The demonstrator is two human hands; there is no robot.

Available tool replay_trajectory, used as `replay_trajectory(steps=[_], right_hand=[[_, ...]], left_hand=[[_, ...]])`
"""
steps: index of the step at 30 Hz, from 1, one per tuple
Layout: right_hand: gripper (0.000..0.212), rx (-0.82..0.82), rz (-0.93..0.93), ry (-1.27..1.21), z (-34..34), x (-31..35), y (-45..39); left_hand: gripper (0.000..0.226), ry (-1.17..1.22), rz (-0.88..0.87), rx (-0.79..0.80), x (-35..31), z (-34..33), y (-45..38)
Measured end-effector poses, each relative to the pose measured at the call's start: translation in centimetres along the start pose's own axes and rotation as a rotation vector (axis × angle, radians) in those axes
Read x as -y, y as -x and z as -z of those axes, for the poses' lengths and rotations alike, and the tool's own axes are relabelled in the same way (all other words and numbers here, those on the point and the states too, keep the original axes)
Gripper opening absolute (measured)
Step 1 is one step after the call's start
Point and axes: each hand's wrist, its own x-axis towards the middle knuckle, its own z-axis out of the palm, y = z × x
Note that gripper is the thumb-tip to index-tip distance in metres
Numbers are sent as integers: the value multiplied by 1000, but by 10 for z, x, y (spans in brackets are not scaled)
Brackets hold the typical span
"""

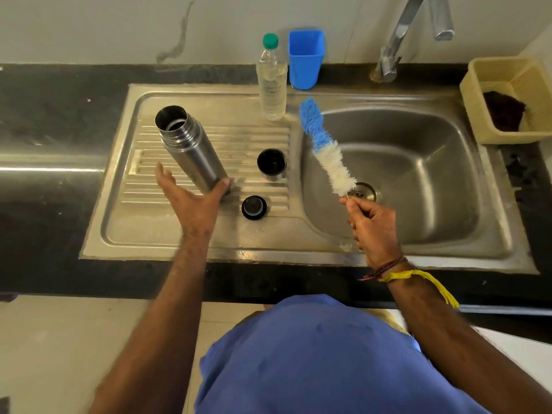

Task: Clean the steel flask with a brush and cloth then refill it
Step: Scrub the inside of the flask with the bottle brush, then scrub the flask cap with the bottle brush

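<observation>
Black stone countertop (pixel 44 121) w/ a stainless steel sink unit (pixel 185 249) set into it: ribbed drainboard on left, deep basin (pixel 418 174) on right, round drain at basin bottom. Chrome tap (pixel 397 40) rises behind the basin. Pale yellow plastic basket (pixel 478 94) sits at the far right of the counter, dark brown clump inside.

Cylindrical steel flask (pixel 191 150) stands on the drainboard, tilted, mouth open, no lid on. Left hand (pixel 194 204) is at its base: thumb touches the lower right side, fingers spread straight on the left side, not closed round it. Clear plastic bottle w/ green cap (pixel 271 82) stands upright at the back edge of the drainboard; blue plastic tumbler (pixel 306 58) just beside it, on the right.

Blue-and-white bristle bottle brush (pixel 327 147) is held up over the basin's left part, blue end pointing up and away. Right hand (pixel 373 225) grips its thin handle, fingers curled round it. Wrist has red and yellow threads.

Steel-sided cup lid w/ black inside (pixel 271 164) sits on the drainboard right of the flask; black round stopper (pixel 254 207) lies nearer, just right of the left hand.
</observation>
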Motion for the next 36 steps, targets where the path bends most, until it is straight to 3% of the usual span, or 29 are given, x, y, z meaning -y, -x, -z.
replay_trajectory(steps=[2,4,6,9,11,12,15,17,21,23,26,29,33,36], right_hand=[[22,11,1,6,0,-1,-2],[23,14,-2,12,1,-2,-4],[23,22,12,17,2,-1,-7],[22,58,52,22,8,0,-12],[21,79,77,31,14,1,-16],[20,80,82,37,17,0,-18],[19,81,97,54,33,-2,-21],[16,69,119,70,46,-4,-19],[13,4,151,147,73,-12,-15],[13,24,179,222,83,-16,-13],[16,6,345,357,98,-22,-5],[24,-40,512,514,121,-35,4],[19,-121,495,617,137,-32,-3],[24,-74,488,647,138,-21,-15]], left_hand=[[111,-23,11,-84,5,0,28],[79,-51,-26,-142,9,-2,62],[60,-62,-113,-69,10,-4,85],[74,-222,-172,229,16,-11,91],[86,-295,-130,295,11,-20,84],[83,-301,-115,289,7,-24,81],[41,-323,-173,228,-7,-35,80],[30,-341,-229,220,-12,-38,86],[33,-300,-333,314,-36,-71,95],[37,-266,-294,342,-55,-101,88],[39,-182,-176,382,-82,-141,74],[39,-208,-195,411,-100,-162,63],[45,-225,-285,437,-112,-189,74],[42,-186,-265,437,-123,-207,83]])
